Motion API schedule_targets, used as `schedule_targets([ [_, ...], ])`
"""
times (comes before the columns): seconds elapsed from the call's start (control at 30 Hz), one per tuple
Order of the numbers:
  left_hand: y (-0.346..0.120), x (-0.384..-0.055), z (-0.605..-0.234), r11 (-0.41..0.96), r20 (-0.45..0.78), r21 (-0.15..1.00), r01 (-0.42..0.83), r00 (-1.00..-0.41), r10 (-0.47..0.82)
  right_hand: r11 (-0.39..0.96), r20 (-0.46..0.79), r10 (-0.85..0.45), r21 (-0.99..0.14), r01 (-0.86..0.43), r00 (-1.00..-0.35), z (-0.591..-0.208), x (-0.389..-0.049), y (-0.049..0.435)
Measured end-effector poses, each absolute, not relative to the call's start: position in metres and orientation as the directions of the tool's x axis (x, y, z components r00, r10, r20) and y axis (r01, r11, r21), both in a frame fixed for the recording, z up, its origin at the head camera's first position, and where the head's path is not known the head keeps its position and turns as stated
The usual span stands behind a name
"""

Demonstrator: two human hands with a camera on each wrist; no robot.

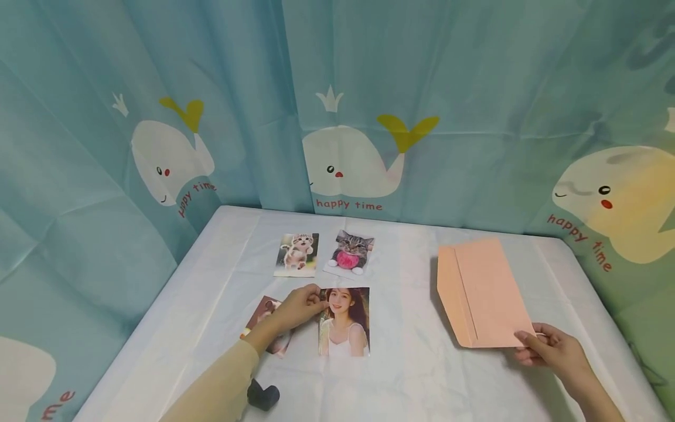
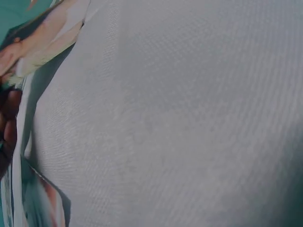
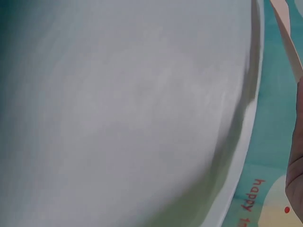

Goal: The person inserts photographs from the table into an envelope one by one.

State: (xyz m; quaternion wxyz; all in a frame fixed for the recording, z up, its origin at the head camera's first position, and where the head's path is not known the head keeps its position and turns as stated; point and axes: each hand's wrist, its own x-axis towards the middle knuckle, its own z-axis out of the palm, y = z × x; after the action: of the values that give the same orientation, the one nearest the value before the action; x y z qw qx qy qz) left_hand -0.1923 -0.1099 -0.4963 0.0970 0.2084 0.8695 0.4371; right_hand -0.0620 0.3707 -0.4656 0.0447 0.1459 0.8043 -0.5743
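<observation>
My left hand [image 1: 296, 309] pinches the left edge of a photo print [image 1: 345, 334] of a person in a white top. In the left wrist view that print [image 2: 54, 35] stands off the cloth, with the fingers [image 2: 9, 120] at its edge. On the right, my right hand [image 1: 558, 353] grips the near right corner of a pink envelope [image 1: 493, 296], thumb on top. The envelope's flap [image 1: 452, 293] is unfolded toward the left. Only a strip of the envelope [image 3: 286, 35] shows in the right wrist view.
Behind the left hand lie two cat photos, a kitten print [image 1: 296, 256] and a grey tabby print [image 1: 349, 253]. Another photo [image 1: 261, 312] is partly hidden under the left forearm. A black object [image 1: 263, 395] sits near the left sleeve. A whale-print curtain [image 1: 253, 146] surrounds the white-covered table [image 1: 406, 375].
</observation>
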Motion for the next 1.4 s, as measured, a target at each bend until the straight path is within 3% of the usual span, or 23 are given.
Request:
schedule_targets([
  [0.2,-0.104,-0.187,-0.493,0.342,0.024,0.925,0.164,-0.925,0.379,0.119,-0.135,0.172,-0.98,0.157,-0.976,-0.468,-0.063,0.363],
  [0.47,-0.097,-0.177,-0.471,0.194,0.034,0.974,0.114,-0.927,0.373,-0.022,0.045,0.176,-0.999,-0.05,-0.983,-0.467,-0.063,0.344],
  [0.77,-0.087,-0.178,-0.455,0.099,0.081,0.989,0.113,-0.956,0.282,-0.099,0.151,0.179,-0.98,-0.171,-0.972,-0.467,-0.066,0.325],
  [0.97,-0.082,-0.181,-0.439,0.093,0.186,0.973,0.213,-0.953,0.241,-0.18,0.216,0.24,-0.948,-0.262,-0.946,-0.469,-0.071,0.305],
  [1.4,-0.078,-0.188,-0.418,-0.024,0.258,0.966,0.258,-0.954,0.149,-0.277,0.164,0.303,-0.928,-0.251,-0.939,-0.454,-0.097,0.269],
])
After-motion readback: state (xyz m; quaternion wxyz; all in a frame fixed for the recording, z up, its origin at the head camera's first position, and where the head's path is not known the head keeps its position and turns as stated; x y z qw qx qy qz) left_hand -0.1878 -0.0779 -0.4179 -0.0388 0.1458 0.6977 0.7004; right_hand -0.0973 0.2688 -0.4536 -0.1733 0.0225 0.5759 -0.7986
